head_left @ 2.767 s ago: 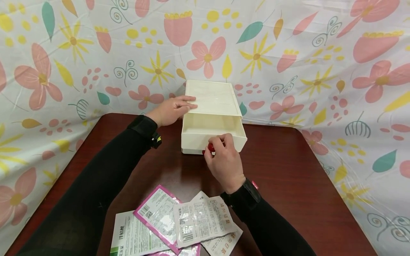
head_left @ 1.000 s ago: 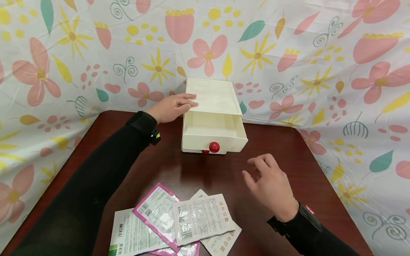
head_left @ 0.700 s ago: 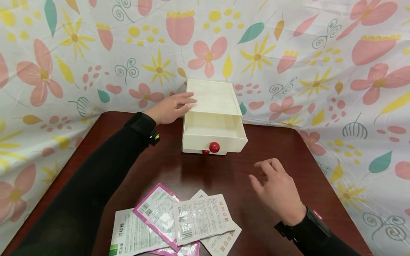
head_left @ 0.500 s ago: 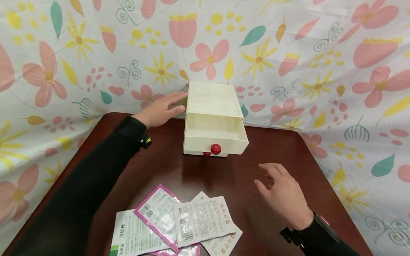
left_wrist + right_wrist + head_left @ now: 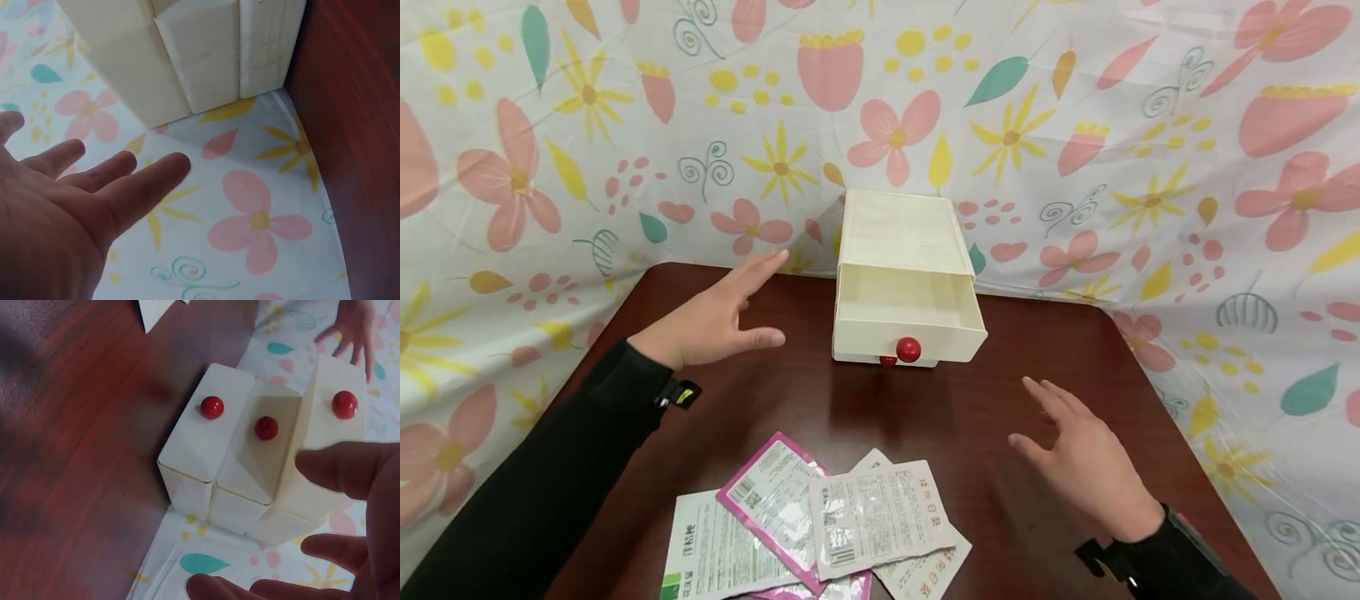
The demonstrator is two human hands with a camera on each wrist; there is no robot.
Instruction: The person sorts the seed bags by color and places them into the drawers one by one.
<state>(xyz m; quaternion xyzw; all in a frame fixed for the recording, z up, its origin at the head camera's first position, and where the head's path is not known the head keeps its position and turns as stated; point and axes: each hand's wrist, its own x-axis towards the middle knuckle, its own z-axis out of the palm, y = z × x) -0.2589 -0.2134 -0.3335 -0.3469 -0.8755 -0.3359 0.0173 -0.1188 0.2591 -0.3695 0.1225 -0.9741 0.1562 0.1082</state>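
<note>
A cream mini drawer cabinet (image 5: 904, 233) stands at the back of the table, with its top drawer (image 5: 861, 337) pulled out and bare inside. That drawer carries a red round knob (image 5: 908, 349). In the right wrist view, three stacked drawers with red knobs show, the top drawer (image 5: 328, 434) jutting past the others. My left hand (image 5: 711, 321), fingers spread, hovers to the left of the cabinet, holding nothing. To the front right of the cabinet, my right hand (image 5: 1093, 462) is held over the table with loosely extended fingers, also holding nothing.
Several flat printed packets overlap at the table's front: a white one with a green corner (image 5: 715, 550), a pink-edged one (image 5: 778, 500) and a silvery white one (image 5: 880, 518) on top. Floral cloth (image 5: 737, 100) hangs close behind the dark red table (image 5: 1037, 350).
My right hand gripped the drawer's knob earlier, then let go and drew back to the right. The drawer came out slightly further. My left hand has lifted off the cabinet's top and moved left.
</note>
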